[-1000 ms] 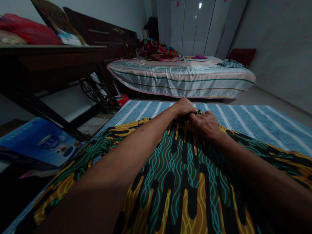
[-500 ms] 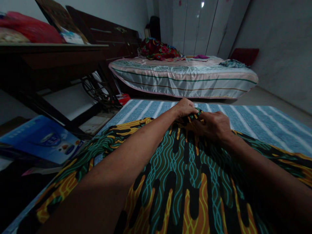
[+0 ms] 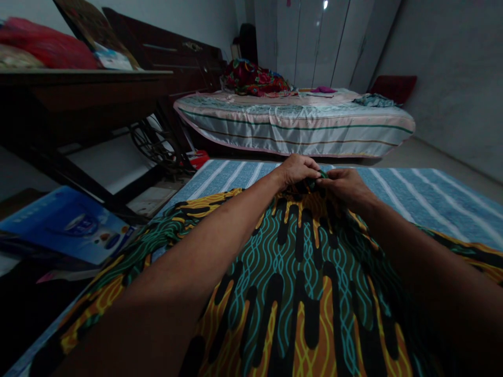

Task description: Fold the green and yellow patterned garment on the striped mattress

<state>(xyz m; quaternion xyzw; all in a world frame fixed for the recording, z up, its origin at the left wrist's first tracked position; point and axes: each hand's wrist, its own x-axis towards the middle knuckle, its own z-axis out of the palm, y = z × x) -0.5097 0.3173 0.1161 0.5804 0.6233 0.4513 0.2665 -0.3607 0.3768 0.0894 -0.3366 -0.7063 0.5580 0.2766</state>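
A patterned garment [image 3: 291, 262] in black, green, orange and yellow lies spread over a blue-and-white striped surface [image 3: 396, 193], its sides reaching out left and right. At its far edge my left hand [image 3: 296, 170] is closed, pinching the cloth. Close beside it on the right, my right hand [image 3: 348, 187] also pinches the same edge between thumb and fingers. The fingertips of both hands nearly meet at a small dark green fold. My forearms cover parts of the garment's left and right sides.
Beyond stands a bed [image 3: 294, 125] with a striped satin cover and a red floral quilt [image 3: 255, 78]. On the left are a dark sewing-machine table [image 3: 86, 89], its iron wheel [image 3: 151, 144] and a blue box [image 3: 78, 222]. White wardrobe doors [image 3: 306, 44] rise at the back.
My right hand has lifted slightly and shifted up at the garment's edge, its fingers now pinching nearer the left fingertips. The cloth on the right has been pulled up into folds.
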